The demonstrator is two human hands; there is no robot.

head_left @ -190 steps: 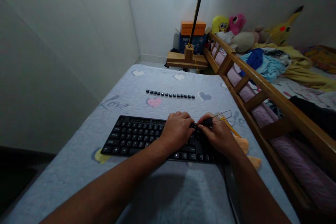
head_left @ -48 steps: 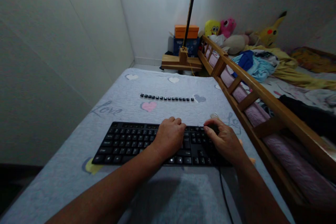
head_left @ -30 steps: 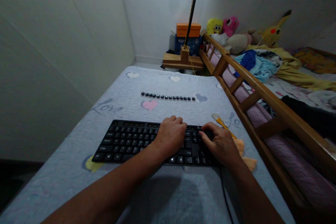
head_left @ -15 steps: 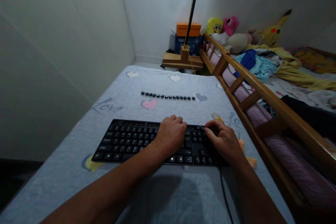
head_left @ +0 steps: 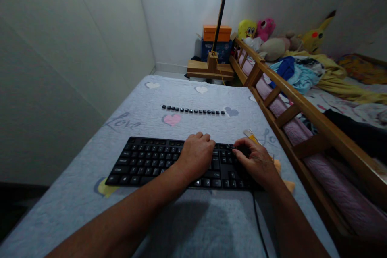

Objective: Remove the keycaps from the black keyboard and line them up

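Keyboard (head_left: pixel 145 163) on near half of table (head_left: pixel 75 205); row of keycaps (head_left: pixel 196 111) behind it, running left to right; cable (head_left: pixel 259 223) from its front edge towards near side; brush (head_left: pixel 252 136) and cloth (head_left: pixel 290 186) by its right end; wall (head_left: pixel 75 48) left of table; bed (head_left: pixel 322 96) right, rail (head_left: pixel 302 107) between; plush toys (head_left: pixel 272 48) at bed's far end, clothes (head_left: pixel 302 80) before them; stand (head_left: pixel 210 70) beyond table, stacked boxes (head_left: pixel 217 33) behind stand

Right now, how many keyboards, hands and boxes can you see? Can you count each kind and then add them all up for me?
Keyboards: 1
Hands: 2 (left hand, right hand)
Boxes: 2 (orange box, blue box)
Total: 5
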